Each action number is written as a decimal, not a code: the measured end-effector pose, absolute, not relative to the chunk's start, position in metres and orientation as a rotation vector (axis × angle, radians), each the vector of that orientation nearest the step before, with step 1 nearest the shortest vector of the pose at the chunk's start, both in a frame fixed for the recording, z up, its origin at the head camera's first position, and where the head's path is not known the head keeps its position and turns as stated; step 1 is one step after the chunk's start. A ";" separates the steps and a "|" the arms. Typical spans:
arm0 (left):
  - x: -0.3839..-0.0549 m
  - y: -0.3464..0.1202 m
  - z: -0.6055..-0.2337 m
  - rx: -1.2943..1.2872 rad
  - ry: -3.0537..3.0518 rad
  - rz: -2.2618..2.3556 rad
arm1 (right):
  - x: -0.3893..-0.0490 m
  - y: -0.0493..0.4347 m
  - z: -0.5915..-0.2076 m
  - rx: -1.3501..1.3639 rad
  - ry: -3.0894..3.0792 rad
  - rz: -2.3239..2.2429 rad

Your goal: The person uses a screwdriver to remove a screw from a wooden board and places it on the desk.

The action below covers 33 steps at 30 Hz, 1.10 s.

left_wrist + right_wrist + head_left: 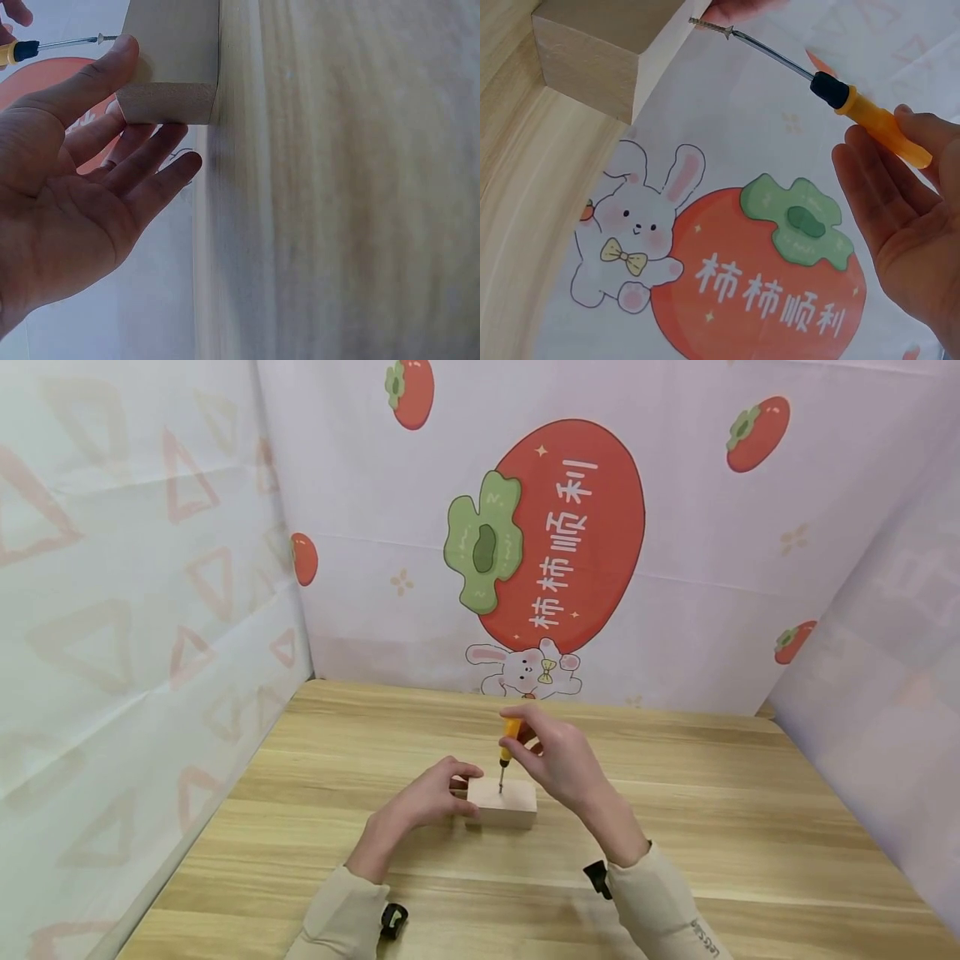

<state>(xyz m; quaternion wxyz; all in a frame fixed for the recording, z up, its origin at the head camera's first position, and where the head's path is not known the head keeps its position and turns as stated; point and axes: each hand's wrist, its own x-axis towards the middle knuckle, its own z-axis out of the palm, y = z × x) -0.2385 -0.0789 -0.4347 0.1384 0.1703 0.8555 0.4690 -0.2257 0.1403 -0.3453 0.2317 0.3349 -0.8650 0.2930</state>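
Observation:
A pale wooden block (504, 816) lies flat on the table. My left hand (433, 795) grips its left end, the thumb at the near side and the fingers around the far side. Above the block, my right hand (564, 762) holds a screwdriver (509, 739) by its yellow handle, between thumb and fingers. Its shaft points down at the block's top face. At the tip a screw (711, 27) stands upright in line with the shaft, its threaded end right at the block's surface. The left thumb is close beside the screw in the left wrist view.
The wood-grain table (300, 852) runs to a fabric backdrop (360, 610) printed with persimmons and a rabbit. Similar cloth panels (112, 635) rise on both sides. A black strap piece shows at each sleeve cuff.

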 end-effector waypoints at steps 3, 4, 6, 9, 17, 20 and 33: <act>-0.238 -0.079 -0.435 0.504 2.473 1.361 | -0.225 0.138 -0.345 0.928 -2.390 0.797; -0.238 -0.079 -0.435 0.508 2.472 1.363 | -0.224 0.138 -0.345 0.929 -2.393 0.801; -0.237 -0.079 -0.434 0.514 2.469 1.370 | -0.224 0.137 -0.345 0.926 -2.397 0.814; -0.237 -0.079 -0.433 0.516 2.465 1.373 | -0.224 0.136 -0.346 0.913 -2.394 0.842; -0.237 -0.080 -0.433 0.497 2.472 1.374 | -0.221 0.130 -0.348 0.908 -2.365 0.887; -0.237 -0.080 -0.434 0.500 2.478 1.368 | -0.221 0.129 -0.350 0.921 -2.355 0.894; -0.240 -0.080 -0.434 0.517 2.466 1.369 | -0.221 0.128 -0.351 0.931 -2.352 0.940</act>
